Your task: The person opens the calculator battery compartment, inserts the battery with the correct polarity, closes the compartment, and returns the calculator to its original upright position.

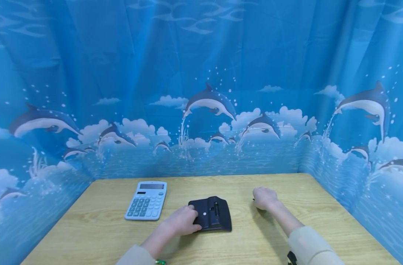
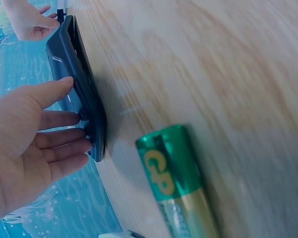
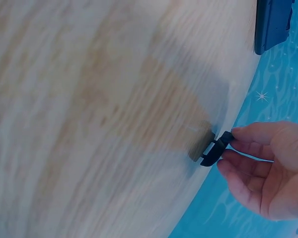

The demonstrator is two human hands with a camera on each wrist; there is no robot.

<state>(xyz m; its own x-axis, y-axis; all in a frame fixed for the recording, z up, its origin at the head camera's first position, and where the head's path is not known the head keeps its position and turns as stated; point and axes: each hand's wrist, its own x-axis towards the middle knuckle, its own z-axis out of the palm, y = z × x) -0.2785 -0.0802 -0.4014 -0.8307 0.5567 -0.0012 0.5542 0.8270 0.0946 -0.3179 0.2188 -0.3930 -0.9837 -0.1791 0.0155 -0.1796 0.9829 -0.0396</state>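
Note:
A black flat device (image 1: 223,217), probably a calculator turned face down, shows an uncovered battery slot (image 1: 216,208) in its back. My left hand (image 1: 183,221) holds its left edge, the thumb near the front corner. In the left wrist view, the thumb and fingertips of the left hand (image 2: 44,134) meet the device's rim. Off to the right, my right hand (image 1: 265,198) pinches a small black battery cover (image 3: 217,148) between thumb and fingers, low over the table. A green and gold GP battery (image 2: 175,173) lies on the table near the left wrist.
A light blue calculator (image 1: 147,200) lies face up to the left of the black device. The wood-grain table (image 1: 254,243) is bordered at the back and sides by a blue dolphin-print curtain (image 1: 201,73).

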